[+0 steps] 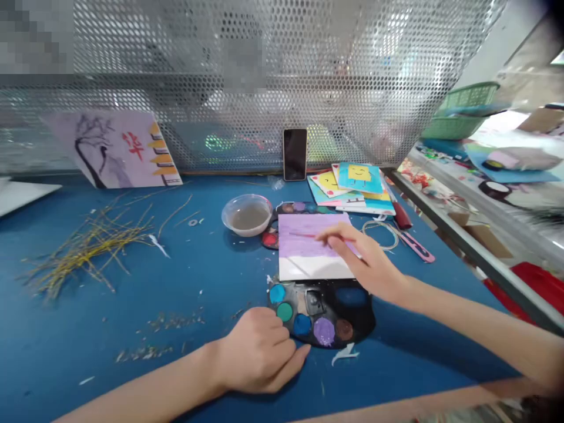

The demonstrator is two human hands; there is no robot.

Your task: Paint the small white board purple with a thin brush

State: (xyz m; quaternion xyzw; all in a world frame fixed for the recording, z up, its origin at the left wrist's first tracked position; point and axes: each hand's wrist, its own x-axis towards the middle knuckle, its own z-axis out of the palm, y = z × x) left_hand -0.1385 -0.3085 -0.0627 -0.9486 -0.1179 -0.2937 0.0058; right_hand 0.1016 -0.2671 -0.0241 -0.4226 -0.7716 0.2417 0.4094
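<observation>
My right hand (pixel 352 249) pinches a thin paintbrush (pixel 304 235) over a small white board (pixel 295 267). Light purple paint covers the board's upper part, and the strip along its bottom is white. A black paint palette (pixel 317 302) with blue, green, purple and brown paints lies just in front of the board. At the palette's left edge rests my left hand (pixel 264 352), its fingers curled in, with the inside hidden. Behind the board, partly covered, is another palette (pixel 269 238) with red paint. A clear bowl of greyish water (pixel 247 216) stands to its left.
A phone (pixel 295 154) and a purple tree painting (pixel 118 150) lean on the perforated metal screen (pixel 264 117). Dry yellow stalks (pixel 92 252) lie at left. Painted cards (pixel 356 185), a wire coil (pixel 379 235) and a pink cutter (pixel 418 247) lie at right.
</observation>
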